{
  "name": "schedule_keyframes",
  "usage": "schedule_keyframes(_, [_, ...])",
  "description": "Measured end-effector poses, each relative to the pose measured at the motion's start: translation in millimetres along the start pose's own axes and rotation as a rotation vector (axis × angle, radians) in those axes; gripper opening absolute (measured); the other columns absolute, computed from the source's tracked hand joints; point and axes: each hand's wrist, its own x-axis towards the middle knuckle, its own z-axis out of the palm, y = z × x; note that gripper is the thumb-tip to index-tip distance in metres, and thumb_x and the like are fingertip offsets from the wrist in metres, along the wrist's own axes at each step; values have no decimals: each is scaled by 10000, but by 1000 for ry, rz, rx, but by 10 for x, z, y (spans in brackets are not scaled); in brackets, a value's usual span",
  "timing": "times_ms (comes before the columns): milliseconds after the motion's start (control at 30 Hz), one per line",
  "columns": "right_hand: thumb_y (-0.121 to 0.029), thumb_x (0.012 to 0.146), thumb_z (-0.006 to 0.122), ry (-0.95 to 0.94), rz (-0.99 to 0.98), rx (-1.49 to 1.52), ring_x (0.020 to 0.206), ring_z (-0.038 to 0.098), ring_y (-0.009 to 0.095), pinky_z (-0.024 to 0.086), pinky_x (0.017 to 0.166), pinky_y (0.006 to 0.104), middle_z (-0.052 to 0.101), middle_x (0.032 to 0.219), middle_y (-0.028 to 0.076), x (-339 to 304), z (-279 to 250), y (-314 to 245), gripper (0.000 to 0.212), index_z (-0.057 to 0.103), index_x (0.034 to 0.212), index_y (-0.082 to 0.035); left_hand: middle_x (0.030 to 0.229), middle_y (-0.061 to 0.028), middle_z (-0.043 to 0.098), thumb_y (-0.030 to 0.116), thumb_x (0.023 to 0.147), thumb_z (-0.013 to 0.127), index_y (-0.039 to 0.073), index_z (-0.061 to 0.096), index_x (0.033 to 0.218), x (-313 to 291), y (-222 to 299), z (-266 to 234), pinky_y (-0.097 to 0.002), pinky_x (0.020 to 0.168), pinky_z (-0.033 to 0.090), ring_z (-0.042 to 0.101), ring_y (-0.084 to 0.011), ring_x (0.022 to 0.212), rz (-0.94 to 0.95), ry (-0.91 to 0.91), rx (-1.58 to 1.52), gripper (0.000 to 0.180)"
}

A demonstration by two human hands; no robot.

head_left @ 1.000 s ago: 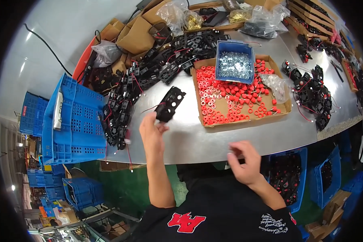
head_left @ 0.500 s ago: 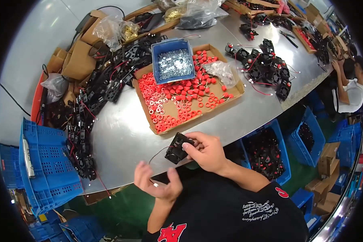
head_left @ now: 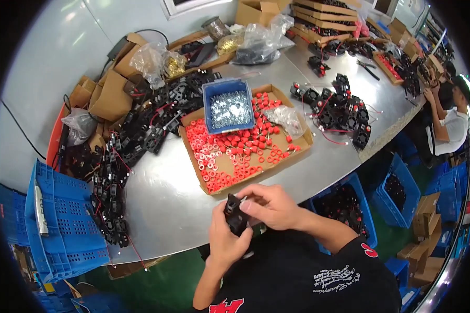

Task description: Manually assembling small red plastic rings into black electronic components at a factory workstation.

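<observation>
Now the previously spread left hand (head_left: 226,242) helps the right hand (head_left: 274,208) pinch and steady a black boxy plastic part (head_left: 236,218) at six o'clock.

Black part (head_left: 237,218) between left fingers (head_left: 245,238) and right fingers (head_left: 256,211), near cardboard tray (head_left: 261,169)

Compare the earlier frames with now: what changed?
The black plastic housing moved from left of the cardboard tray to in front of it. The right hand, empty at first, took hold; the left hand, open half a second ago, grips it again. The blue bin still sits on the tray.
</observation>
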Motion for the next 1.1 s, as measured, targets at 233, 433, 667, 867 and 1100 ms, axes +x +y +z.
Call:
schedule_keyframes(233, [-131,853,620,445,2,-1313,887,657,401,528,773,489,669,938,219,863,-1042,369,164,684,979,-48,862,-43,557,34,727,612,16,539,1071,-243,-190,45,-293,787,466,554,-155,813,-362,11,-798,353])
schedule_keyframes(433, [-100,816,582,486,164,-1348,844,661,433,525,795,526,667,855,268,958,-1254,417,199,663,922,47,977,-142,658,32,738,500,-63,579,1114,-264,-327,58,-350,846,530,660,-232,892,-528,-22,-878,396])
schedule_keyframes(667, [-150,782,674,479,-6,-814,667,669,258,531,633,378,664,735,147,465,-598,-47,176,651,893,-16,1019,-133,634,16,897,612,6,524,1064,-232,-365,118,-403,849,547,668,-235,888,-503,63,-1113,189])
schedule_keyframes(867, [-71,704,755,176,-516,-731,697,636,222,485,700,347,645,791,40,-66,140,287,228,634,897,-82,1024,-58,660,120,959,627,2,607,1136,-150,-335,155,-293,846,521,635,-128,923,-529,19,-1070,214])
schedule_keyframes(1100, [-107,785,734,-29,-436,-434,856,632,247,490,806,366,664,892,69,70,162,277,195,655,956,-56,983,-85,653,97,929,647,5,593,1129,-204,-509,29,-348,798,551,652,-178,873,-603,-17,-1284,227])
